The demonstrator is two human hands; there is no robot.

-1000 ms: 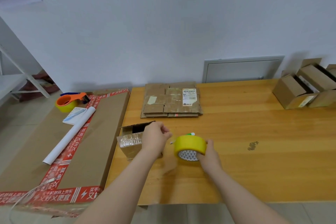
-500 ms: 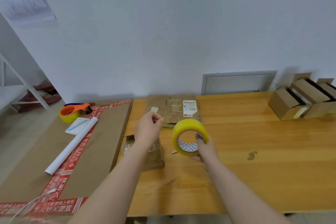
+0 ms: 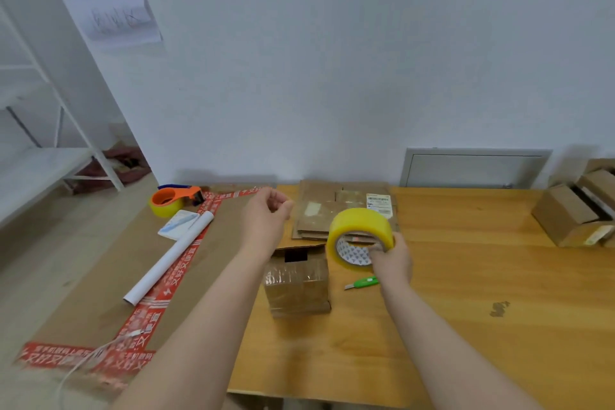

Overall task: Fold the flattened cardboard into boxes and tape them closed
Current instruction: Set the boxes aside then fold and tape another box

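Observation:
A small cardboard box [image 3: 296, 283], wrapped in clear tape with its far flap up, stands on the wooden table [image 3: 466, 326]. Just above and right of it, my right hand [image 3: 394, 260] grips a yellow tape roll [image 3: 359, 223], fingers hooked through its core. My left hand [image 3: 266, 216] is raised to the left of the roll with its fingertips pinched together on the tape end; the clear strip itself hardly shows. A stack of flattened cardboard [image 3: 316, 210] lies behind, against the wall.
A green utility knife [image 3: 362, 283] lies right of the box. To the left, a large cardboard sheet [image 3: 100, 276] with red tape carries a white paper tube [image 3: 166, 263] and an orange tape dispenser [image 3: 169, 200]. Folded boxes [image 3: 572, 216] sit at the far right.
Both hands have risen off the box. My left hand moved up and left, away from the roll. The green knife now shows on the table.

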